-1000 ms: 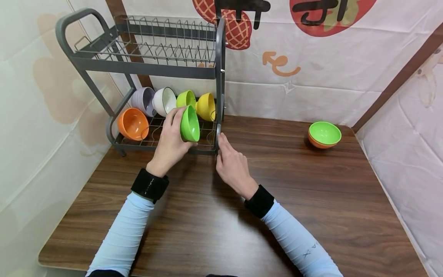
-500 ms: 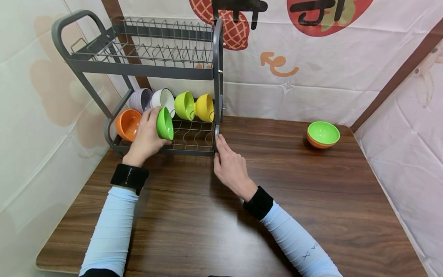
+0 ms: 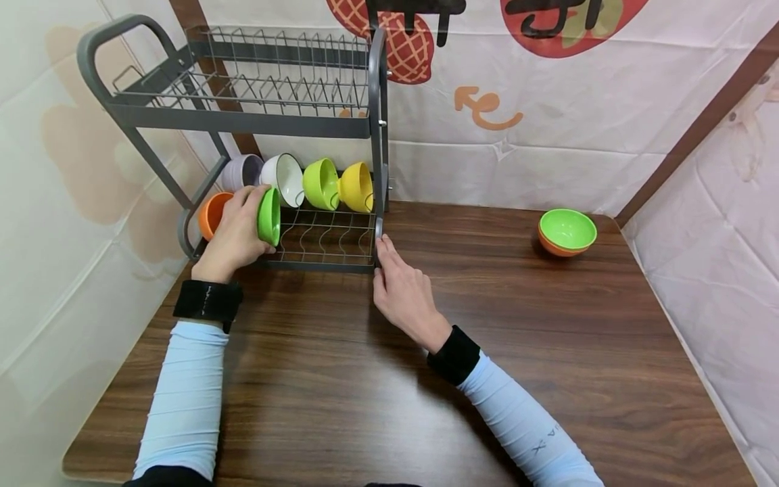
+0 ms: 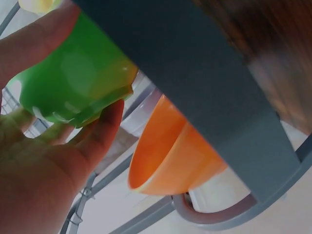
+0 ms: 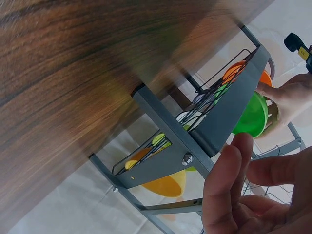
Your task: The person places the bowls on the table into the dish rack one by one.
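Note:
My left hand [image 3: 236,233] grips a green bowl [image 3: 269,216] on its side, fingers over the outer wall, opening facing right. It is at the lower tier of a grey two-tier dish rack [image 3: 243,123], beside an orange bowl [image 3: 210,215] that the hand partly covers. In the left wrist view this orange bowl [image 4: 165,156] stands tilted close to the green bowl's foot. My right hand [image 3: 406,291] rests its extended fingers against the rack's front right post [image 3: 379,233]. Behind, a lilac bowl [image 3: 239,173], white bowl [image 3: 285,180], lime bowl [image 3: 320,184] and yellow bowl [image 3: 356,187] lean in a row.
On the back right of the wooden table [image 3: 487,325], a green bowl [image 3: 568,228] sits inside an orange bowl [image 3: 556,249]. The rack's upper wire tier [image 3: 274,84] overhangs the lower one. Printed cloth walls [image 3: 450,162] stand behind and at both sides.
My left hand has carried the green bowl leftward along the rack's lower tier, up to the orange bowl, now covering part of it. My right hand has kept its place at the post.

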Action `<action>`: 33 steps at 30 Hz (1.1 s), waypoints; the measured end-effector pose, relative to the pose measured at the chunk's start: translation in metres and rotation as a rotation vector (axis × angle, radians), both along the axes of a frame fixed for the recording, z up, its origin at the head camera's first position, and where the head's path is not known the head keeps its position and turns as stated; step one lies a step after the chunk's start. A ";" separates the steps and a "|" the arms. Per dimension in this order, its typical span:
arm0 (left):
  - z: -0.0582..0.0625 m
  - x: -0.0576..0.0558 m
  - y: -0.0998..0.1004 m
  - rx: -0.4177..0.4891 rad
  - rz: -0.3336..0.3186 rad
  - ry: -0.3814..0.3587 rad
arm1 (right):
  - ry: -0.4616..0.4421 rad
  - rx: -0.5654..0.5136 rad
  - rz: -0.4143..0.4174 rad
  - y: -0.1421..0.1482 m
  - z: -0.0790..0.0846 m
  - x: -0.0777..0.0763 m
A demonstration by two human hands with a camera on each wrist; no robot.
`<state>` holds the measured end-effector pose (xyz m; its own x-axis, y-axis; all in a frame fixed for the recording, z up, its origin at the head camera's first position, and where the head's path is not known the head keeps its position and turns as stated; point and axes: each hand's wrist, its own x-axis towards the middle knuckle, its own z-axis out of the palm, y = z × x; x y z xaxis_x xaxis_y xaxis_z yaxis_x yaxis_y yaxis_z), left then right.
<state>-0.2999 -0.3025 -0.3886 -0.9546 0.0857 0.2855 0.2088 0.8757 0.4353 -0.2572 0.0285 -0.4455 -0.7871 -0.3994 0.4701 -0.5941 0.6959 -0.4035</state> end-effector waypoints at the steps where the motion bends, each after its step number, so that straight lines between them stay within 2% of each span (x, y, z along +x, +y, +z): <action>1: 0.000 0.000 -0.001 -0.006 -0.006 -0.003 | -0.002 0.000 0.001 0.000 0.000 0.000; 5: -0.002 -0.001 -0.003 -0.032 -0.005 -0.023 | -0.002 -0.003 -0.002 -0.001 0.000 0.000; 9: -0.006 0.002 -0.003 -0.042 0.044 -0.044 | -0.003 0.000 -0.002 -0.001 -0.001 0.001; 14: -0.008 0.004 -0.003 -0.043 0.078 -0.023 | -0.009 -0.002 -0.003 0.000 -0.001 0.000; 18: -0.008 0.004 -0.004 -0.048 0.086 -0.016 | -0.007 -0.002 -0.007 0.000 0.000 0.000; 26: -0.011 0.005 -0.008 -0.032 0.108 -0.076 | -0.029 0.021 -0.011 0.000 0.001 0.001; 33: -0.008 0.005 -0.010 -0.020 0.101 -0.080 | -0.033 0.023 -0.013 0.000 0.002 0.000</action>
